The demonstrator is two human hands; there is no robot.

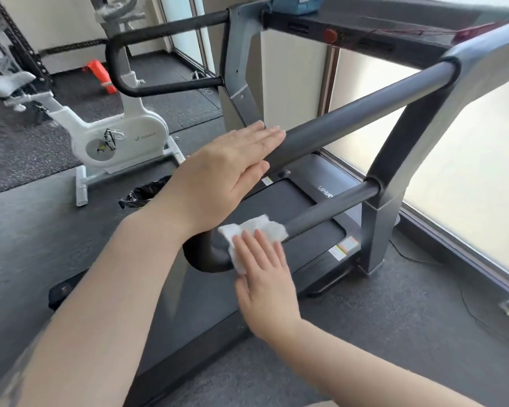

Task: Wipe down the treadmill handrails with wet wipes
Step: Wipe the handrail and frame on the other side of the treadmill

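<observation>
The treadmill's near handrail is a dark looped bar: its upper bar (362, 113) runs up to the right, its lower bar (329, 208) bends round at the near end. My left hand (227, 171) lies flat, fingers together, on the near end of the upper bar. My right hand (262, 271) presses a crumpled white wet wipe (256, 232) against the lower bar just past the bend, fingers extended over it. The far handrail (165, 30) is at the upper left. A blue wipe pack (297, 2) sits on the console, partly cut off.
A white exercise bike (121, 139) stands left of the treadmill on dark rubber flooring. A black bag (146, 192) lies beside the belt. An orange object (100, 74) lies at the back. Frosted windows (467, 160) run along the right, with cables (476, 315) on the floor.
</observation>
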